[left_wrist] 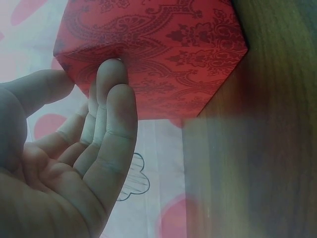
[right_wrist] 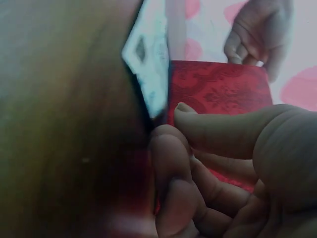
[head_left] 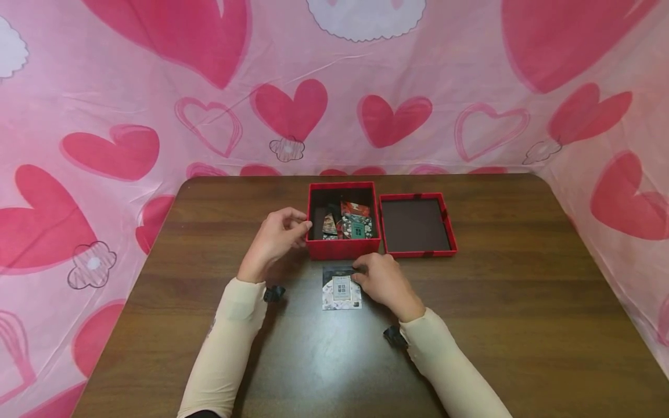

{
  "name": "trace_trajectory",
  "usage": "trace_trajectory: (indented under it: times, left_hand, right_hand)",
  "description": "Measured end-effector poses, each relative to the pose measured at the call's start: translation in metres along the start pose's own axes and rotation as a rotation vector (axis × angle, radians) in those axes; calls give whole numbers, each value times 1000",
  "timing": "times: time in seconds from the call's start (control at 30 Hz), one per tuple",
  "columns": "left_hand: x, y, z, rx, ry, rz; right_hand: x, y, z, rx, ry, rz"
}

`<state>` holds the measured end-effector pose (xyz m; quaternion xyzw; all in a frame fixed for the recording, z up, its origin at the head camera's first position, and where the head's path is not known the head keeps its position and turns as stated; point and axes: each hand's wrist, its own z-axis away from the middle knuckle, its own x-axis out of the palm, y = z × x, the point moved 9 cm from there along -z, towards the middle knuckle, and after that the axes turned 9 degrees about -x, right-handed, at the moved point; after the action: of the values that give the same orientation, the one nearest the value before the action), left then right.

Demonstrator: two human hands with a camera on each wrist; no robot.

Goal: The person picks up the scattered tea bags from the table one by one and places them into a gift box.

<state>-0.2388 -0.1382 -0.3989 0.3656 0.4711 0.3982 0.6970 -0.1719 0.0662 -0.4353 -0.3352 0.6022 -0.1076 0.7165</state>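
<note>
A square paper packet (head_left: 342, 288) with a dark top band and pale floral print is in front of the red box (head_left: 342, 250). My right hand (head_left: 384, 281) pinches its upper right corner; in the right wrist view the thumb and index fingertips (right_wrist: 168, 139) meet at the packet's edge (right_wrist: 151, 64). My left hand (head_left: 277, 238) holds the left wall of the box, the thumb at the rim and the fingers (left_wrist: 116, 104) against the patterned side (left_wrist: 168, 54). Inside the open box are several patterned packets (head_left: 358, 228), one partly upright.
The box's red lid (head_left: 418, 225) lies to the right of the box, its dark inside facing up. All this stands on a brown wooden table (head_left: 512, 278). Pink cloth with hearts (head_left: 394, 119) hangs behind and on both sides.
</note>
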Motion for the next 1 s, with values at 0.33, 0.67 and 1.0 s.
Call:
trace_trajectory:
  times: [0.33, 0.67, 1.0]
  left_hand:
    - [0, 0, 0, -9, -8, -4]
    - [0, -1, 0, -13, -6, -4]
    - [0, 2, 1, 16, 2, 8]
  right_hand:
    - [8, 6, -1, 68, -31, 55]
    - [14, 11, 2, 32, -47, 23]
    - [12, 4, 6, -55, -43, -141]
